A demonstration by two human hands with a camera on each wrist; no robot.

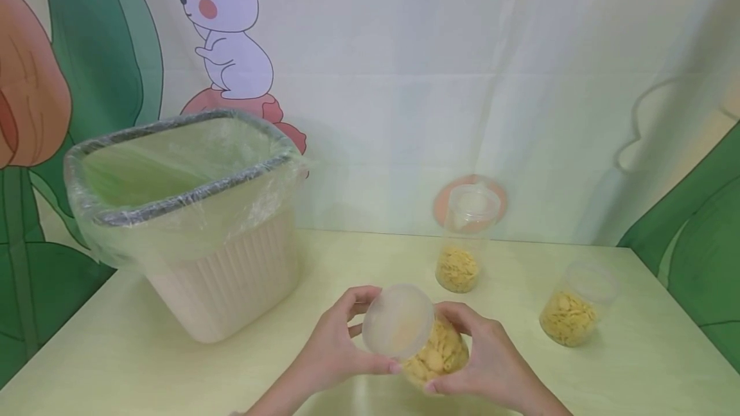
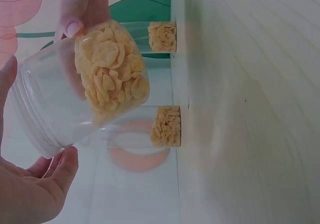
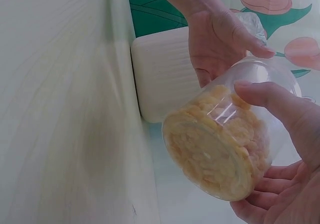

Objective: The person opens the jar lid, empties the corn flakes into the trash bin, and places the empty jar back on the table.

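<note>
Holding clear jar (image 1: 437, 353) of yellow flakes (image 2: 112, 68) tilted above near middle of table (image 1: 324, 287), with lid (image 1: 399, 321) up toward left. Likely light, stiff-walled, smooth enough to slip; flakes probably brittle, so best not knocked. Best grasped round body, steadied at lid edge. Gripping body with right hand (image 1: 491, 355), thumb on near side, fingers round far side. Gripping lid edge with left hand (image 1: 335, 346), thumb near, fingers far. Set between both hands, right of bin (image 1: 231, 281).

No readable text, apparently no labels
</note>
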